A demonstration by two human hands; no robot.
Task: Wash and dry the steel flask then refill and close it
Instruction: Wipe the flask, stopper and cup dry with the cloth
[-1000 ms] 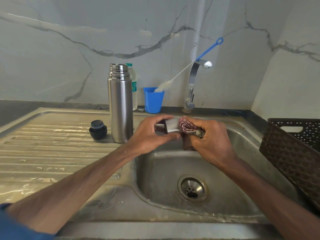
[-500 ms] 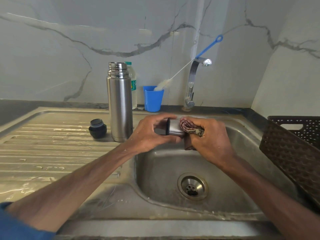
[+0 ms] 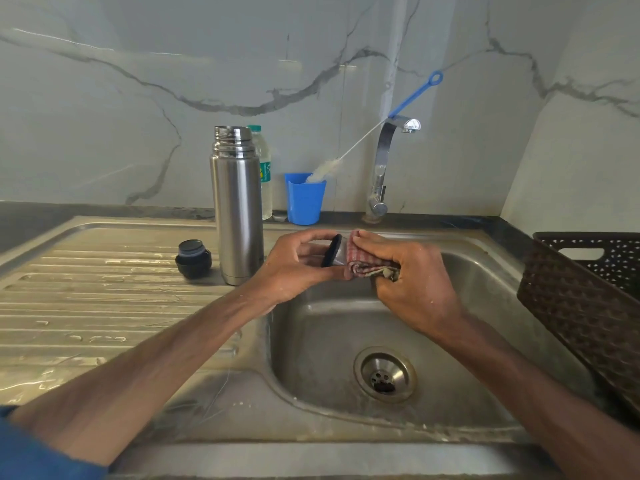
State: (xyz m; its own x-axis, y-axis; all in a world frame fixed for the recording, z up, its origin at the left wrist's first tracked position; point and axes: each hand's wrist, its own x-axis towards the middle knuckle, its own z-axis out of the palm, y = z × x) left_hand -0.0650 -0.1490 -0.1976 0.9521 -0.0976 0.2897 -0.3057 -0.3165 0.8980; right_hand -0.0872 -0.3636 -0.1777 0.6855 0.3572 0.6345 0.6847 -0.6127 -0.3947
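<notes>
The steel flask (image 3: 238, 209) stands upright and uncapped on the draining board, left of the basin. Its black stopper (image 3: 193, 258) lies just to its left. Over the basin's back edge my left hand (image 3: 294, 268) grips the flask's steel cup lid (image 3: 335, 251), whose black rim faces left. My right hand (image 3: 412, 282) holds a red checked cloth (image 3: 363, 263) bunched round the cup's other end. Most of the cup is hidden by fingers and cloth.
A blue cup (image 3: 304, 199) with a long bottle brush (image 3: 374, 136) stands at the back next to the tap (image 3: 384, 161). A plastic water bottle (image 3: 265, 174) is behind the flask. The sink basin (image 3: 478, 289) has a drain (image 3: 384, 374); a brown basket (image 3: 585, 299) sits at the right.
The cup lid has turned in my left hand, so its black rim now shows. The cloth has shifted slightly over it. Both hands stay above the basin's back edge.
</notes>
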